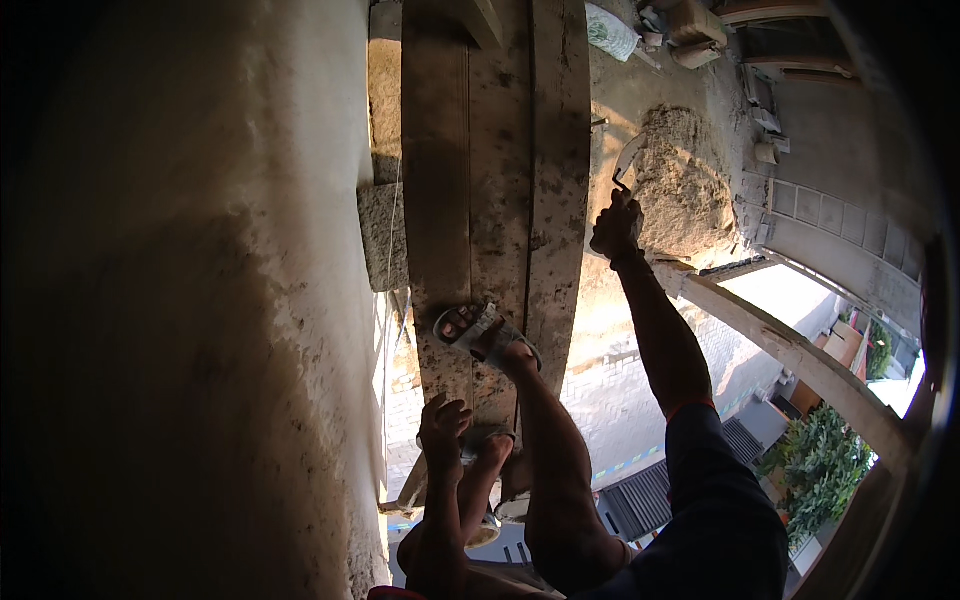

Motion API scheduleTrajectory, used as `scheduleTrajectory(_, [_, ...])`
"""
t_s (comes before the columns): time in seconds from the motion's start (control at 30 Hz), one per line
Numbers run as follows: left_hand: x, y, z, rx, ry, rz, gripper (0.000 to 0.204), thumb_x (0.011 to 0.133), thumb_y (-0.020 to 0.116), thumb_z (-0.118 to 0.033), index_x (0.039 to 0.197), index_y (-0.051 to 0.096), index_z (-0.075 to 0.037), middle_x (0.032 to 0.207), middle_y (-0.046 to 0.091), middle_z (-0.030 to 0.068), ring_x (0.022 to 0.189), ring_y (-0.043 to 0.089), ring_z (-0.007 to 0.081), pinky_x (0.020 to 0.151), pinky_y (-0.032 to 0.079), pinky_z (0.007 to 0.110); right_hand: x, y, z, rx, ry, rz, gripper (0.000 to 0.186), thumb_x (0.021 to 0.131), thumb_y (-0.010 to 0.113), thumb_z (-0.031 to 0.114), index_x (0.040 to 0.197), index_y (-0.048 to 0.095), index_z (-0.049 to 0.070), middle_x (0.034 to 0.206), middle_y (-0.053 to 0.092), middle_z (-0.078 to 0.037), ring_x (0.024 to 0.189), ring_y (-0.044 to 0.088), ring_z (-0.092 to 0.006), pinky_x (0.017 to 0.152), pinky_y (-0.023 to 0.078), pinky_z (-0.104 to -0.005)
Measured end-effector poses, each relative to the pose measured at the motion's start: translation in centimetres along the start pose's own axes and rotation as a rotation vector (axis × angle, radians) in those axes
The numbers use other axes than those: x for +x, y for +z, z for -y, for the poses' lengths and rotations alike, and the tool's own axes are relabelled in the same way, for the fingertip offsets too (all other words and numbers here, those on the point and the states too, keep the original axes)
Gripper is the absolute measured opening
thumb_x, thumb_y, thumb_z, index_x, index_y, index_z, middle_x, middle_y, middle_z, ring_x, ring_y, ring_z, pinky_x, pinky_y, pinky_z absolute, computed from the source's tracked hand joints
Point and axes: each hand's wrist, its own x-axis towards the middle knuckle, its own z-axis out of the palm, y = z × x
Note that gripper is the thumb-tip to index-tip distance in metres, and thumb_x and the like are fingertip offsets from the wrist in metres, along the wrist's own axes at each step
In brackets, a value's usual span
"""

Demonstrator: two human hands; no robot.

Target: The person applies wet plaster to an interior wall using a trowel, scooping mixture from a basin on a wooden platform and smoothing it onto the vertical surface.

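My right hand (618,228) is stretched forward, out past the right edge of the planks. It is closed around the handle of a trowel (628,160), whose thin curved blade catches the light. Beyond the blade, lower down, lies a heap of brown sand or mortar (690,185). Nearer to me, my left hand (444,428) is raised over the left edge of the planks, its fingers loosely bent and apart, with nothing visible in it. A plastered wall (300,300), smooth in parts and rough in others, rises along my left side.
My sandalled foot (485,335) stands on a walkway of long stained wooden planks (500,180) high above the ground. A wooden beam (790,345) slants across on the right. Below are a pale sack (612,32), blocks (695,35), a ladder (840,220) and a leafy bush (820,465).
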Motion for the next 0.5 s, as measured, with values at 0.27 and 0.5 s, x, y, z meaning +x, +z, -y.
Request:
scheduleTrajectory(0.27, [0.0, -1.2, 0.6, -0.093, -0.009, -0.021, 0.043, 0.090, 0.058, -0.017, 0.127, 0.044, -0.003, 0.106, 0.060, 0.0122, 0.089, 0.064, 0.0227, 0.082, 0.051, 0.034, -5.8, 9.1, -10.1, -0.917, -0.447, 0.238, 0.022, 0.089, 0.060, 0.022, 0.107, 0.056, 0.011, 0.070, 0.056, -0.001, 0.050, 0.048, -0.0075, 0.042, 0.038, -0.0270])
scheduleTrajectory(0.5, [0.0, -1.7, -0.1, -0.116, -0.008, -0.034, 0.042, 0.090, 0.056, -0.016, 0.127, 0.043, -0.002, 0.108, 0.059, 0.0125, 0.089, 0.064, 0.0230, 0.081, 0.051, 0.033, -2.1, 11.8, -13.8, -0.878, -0.297, 0.038, 0.020, 0.087, 0.061, 0.019, 0.104, 0.054, 0.010, 0.068, 0.051, 0.000, 0.050, 0.045, -0.0073, 0.042, 0.036, -0.0265])
